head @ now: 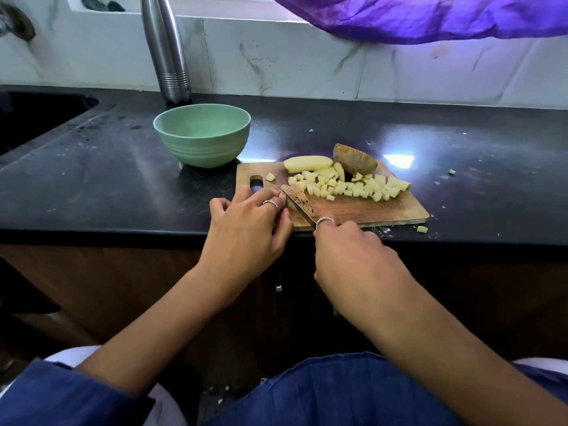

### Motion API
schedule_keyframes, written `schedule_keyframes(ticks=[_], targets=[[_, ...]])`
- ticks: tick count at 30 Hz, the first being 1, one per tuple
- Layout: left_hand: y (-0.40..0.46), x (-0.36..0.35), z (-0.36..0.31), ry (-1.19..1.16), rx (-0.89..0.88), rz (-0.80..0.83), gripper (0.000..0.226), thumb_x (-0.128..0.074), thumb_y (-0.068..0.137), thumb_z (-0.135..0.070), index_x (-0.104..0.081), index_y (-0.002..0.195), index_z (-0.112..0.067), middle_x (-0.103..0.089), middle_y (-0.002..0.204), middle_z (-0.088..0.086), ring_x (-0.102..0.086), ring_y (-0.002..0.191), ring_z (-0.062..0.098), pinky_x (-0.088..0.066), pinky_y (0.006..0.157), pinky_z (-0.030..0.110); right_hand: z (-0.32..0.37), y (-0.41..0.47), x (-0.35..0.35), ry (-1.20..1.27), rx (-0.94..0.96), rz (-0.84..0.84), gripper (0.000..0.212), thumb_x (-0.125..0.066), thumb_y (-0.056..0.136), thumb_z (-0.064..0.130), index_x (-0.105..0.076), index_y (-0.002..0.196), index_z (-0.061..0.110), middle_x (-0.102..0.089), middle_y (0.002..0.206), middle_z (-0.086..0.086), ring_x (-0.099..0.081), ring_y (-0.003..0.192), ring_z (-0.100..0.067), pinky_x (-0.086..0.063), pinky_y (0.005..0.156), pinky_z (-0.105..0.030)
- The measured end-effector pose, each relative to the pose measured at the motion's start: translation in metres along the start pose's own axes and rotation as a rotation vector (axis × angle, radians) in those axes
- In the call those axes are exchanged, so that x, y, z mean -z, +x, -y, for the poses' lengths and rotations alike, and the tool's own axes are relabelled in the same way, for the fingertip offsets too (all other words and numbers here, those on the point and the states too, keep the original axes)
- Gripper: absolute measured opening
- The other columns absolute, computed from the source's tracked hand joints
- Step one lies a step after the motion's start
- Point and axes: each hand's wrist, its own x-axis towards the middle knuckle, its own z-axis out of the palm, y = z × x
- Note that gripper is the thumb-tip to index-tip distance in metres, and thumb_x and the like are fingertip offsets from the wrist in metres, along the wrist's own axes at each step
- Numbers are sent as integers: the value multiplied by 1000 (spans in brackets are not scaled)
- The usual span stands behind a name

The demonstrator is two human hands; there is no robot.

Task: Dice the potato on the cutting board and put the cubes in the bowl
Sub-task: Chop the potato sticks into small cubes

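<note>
Low in the middle, the left hand (246,229) pinched a firm, wet potato slice (296,199); the right hand (353,259) gripped the knife (299,210). It looked slippery, best held by its skin.

You are wearing a silver ring (270,203) on a finger of your left hand (242,232) and another ring (325,221) on your right hand (353,265); blue sleeves (61,392) are sitting pushed up well behind both wrists.
</note>
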Motion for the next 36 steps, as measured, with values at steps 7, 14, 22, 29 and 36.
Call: schedule_keyframes(ticks=[7, 14, 22, 29, 36], targets=[[2, 3, 2, -21, -5, 7, 37, -40, 84, -37, -72, 94, -21, -69, 96, -10, -61, 87, 21, -32, 63, 32, 8, 24, -9, -111, 23, -37, 44, -34, 96, 7, -26, 139, 6, -51, 126, -11, -52, 113, -33, -34, 68, -37], [3, 4, 4, -23, -15, 34, 35, -47, 84, -35, -72, 100, -18, -69, 106, -8, -59, 90, 21, -30, 68, 34, 3, 2, -28, -196, 42, -91, 40, -34, 92, -1, -25, 131, 3, -55, 118, -7, -61, 102, -30, -28, 46, -30], [21, 19, 8, -80, 22, 221, 28, -50, 93, -39, -66, 112, -25, -61, 110, -11, -51, 108, 15, -27, 75, 33, -24, 23, -11, -20, -27, -106, 29, -34, 100, 22, -41, 126, 12, -55, 110, -11, -55, 102, -31, -35, 70, -36], [50, 18, 29, -228, -191, 376, 18, -61, 86, -34, -71, 102, -32, -65, 109, -14, -54, 108, 15, -46, 85, 42, -73, 28, 7, 168, -70, 195, 33, -30, 101, 35, -38, 72, 20, -46, 75, -1, -45, 66, -14, -36, 58, -28], [41, 15, 25, -316, -112, 219, 7, -72, 81, -23, -74, 87, -21, -50, 73, -21, -46, 69, 1, -33, 66, 9, -67, -2, 4, 258, -28, 98, 30, -28, 99, 39, -43, 78, 23, -51, 70, 0, -48, 58, -12, -35, 52, -26]])
